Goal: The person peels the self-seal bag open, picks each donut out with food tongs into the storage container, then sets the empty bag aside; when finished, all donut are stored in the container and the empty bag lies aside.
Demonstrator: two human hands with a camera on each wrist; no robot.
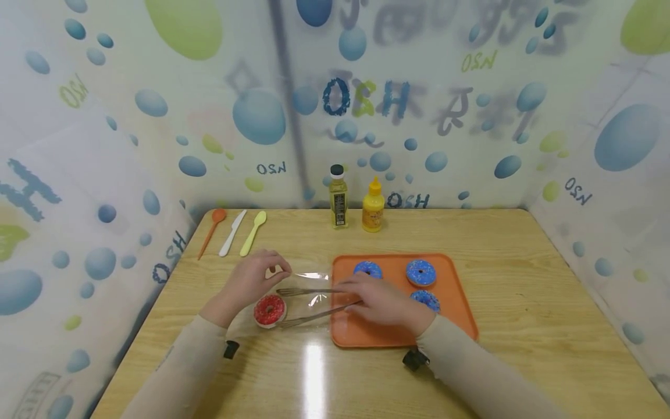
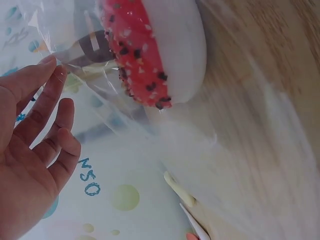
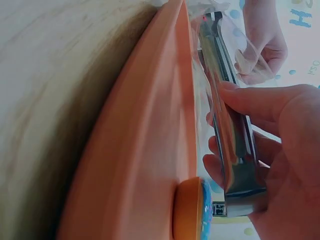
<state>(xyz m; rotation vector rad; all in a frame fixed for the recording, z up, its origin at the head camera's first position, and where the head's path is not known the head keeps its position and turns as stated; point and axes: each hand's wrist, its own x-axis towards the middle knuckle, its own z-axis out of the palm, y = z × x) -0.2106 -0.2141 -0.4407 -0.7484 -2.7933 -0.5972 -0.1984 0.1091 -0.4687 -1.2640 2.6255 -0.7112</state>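
Observation:
My left hand [image 1: 253,278] pinches the upper edge of a clear plastic bag [image 2: 240,150] between thumb and forefinger, its other fingers loosely bent. Inside the bag lies a doughnut [image 1: 262,308] with red icing and dark and pale sprinkles; its white side shows in the left wrist view. My right hand [image 1: 384,301] holds metal tongs [image 3: 232,135] over the left side of an orange tray [image 1: 455,279]. The tongs point left into the bag, their spread tips right at the doughnut's right edge.
Several blue-iced doughnuts [image 1: 421,272] sit on the tray. At the back stand an oil bottle [image 1: 339,201] and a yellow squeeze bottle [image 1: 373,209]. Along the back left lie an orange spoon [image 1: 209,233], a white knife [image 1: 232,234] and a yellow spoon [image 1: 253,234].

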